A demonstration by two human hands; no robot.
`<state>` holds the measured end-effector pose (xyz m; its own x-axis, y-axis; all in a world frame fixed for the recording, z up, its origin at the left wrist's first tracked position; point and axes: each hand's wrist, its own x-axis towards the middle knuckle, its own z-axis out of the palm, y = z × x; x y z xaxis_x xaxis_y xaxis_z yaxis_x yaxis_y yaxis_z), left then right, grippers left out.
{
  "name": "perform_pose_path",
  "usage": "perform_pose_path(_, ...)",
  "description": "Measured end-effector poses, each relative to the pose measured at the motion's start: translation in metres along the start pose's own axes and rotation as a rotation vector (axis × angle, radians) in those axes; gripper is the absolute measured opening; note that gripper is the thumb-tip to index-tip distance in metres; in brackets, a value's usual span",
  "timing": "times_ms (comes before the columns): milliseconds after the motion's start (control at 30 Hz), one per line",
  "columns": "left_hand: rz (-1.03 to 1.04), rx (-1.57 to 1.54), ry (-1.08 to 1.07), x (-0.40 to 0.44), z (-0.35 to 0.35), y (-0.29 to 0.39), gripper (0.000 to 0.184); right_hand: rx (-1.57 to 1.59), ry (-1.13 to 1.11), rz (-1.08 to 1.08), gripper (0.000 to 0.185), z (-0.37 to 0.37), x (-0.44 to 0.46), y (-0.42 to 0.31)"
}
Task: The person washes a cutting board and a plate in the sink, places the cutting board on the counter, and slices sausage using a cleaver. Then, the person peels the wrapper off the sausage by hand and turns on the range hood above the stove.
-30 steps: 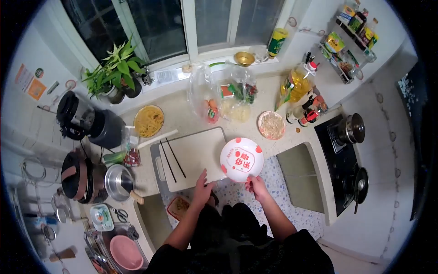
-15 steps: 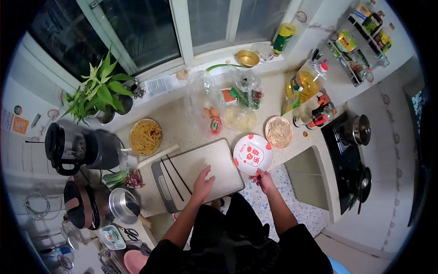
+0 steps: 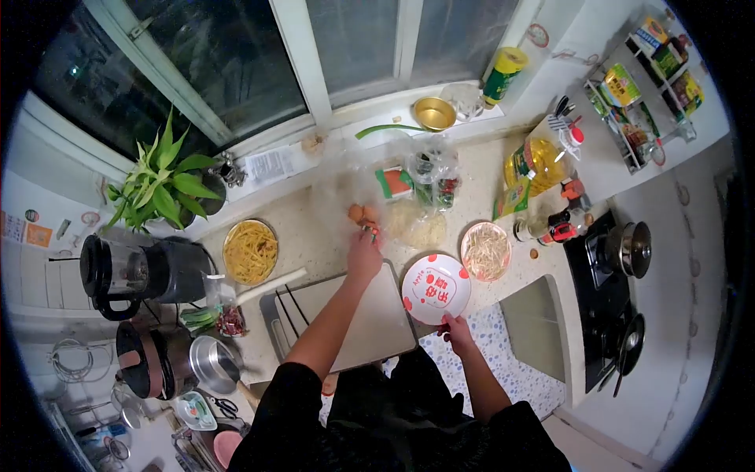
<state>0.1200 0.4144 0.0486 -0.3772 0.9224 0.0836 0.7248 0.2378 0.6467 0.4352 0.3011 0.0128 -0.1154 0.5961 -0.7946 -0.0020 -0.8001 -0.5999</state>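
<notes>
My right hand (image 3: pixel 457 333) pinches the near rim of a white plate (image 3: pixel 436 293) with red spots and red lettering, its face up. Stretched over the cutting board (image 3: pixel 370 315), my left hand (image 3: pixel 365 256) has its fingers closed at the red-and-green printed part of a clear plastic bag (image 3: pixel 346 185). Brown eggs (image 3: pixel 362 213) show inside the bag, just beyond the fingers. The bag is blurred, and the fingertips are partly hidden. Dark chopsticks (image 3: pixel 292 311) lie across the board's left side, partly behind my left forearm.
A bowl of yellow strips (image 3: pixel 251 252) stands left, and a plate of pale shreds (image 3: pixel 486 251) right. Behind are bagged vegetables (image 3: pixel 432 177). An oil bottle (image 3: pixel 543 161) and the stove (image 3: pixel 602 299) are at right; a blender (image 3: pixel 149 267) is at left.
My left hand has moved forward from above the cutting board to the egg bag and closed on it. The plate stays in my right hand. The camera view has shifted slightly.
</notes>
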Motion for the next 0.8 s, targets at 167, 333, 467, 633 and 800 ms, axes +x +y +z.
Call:
perform_pose_path(167,0.072,0.221,-0.163,0.041,0.038,-0.020,0.030,-0.084,-0.042,-0.021,0.025,-0.008,0.006,-0.008)
perform_pose_path(333,-0.089,0.422,-0.238,0.061,0.071,-0.036,0.031,-0.036,-0.017,0.032,0.022,-0.001,0.003,-0.013)
perform_pose_path(467,-0.060,0.439,-0.292,0.057,0.064,-0.042,0.040,-0.036,0.036,0.017,0.030,-0.001,0.010,-0.007)
perform_pose_path(633,-0.160,0.280,-0.359,0.054,0.029,-0.012,0.056,-0.020,0.017,0.031,0.028,-0.002,0.012,-0.009)
perform_pose_path(800,0.110,-0.171,0.044,0.017,-0.034,0.004,0.075,0.131,0.124,0.043,0.025,0.012,-0.006,-0.020)
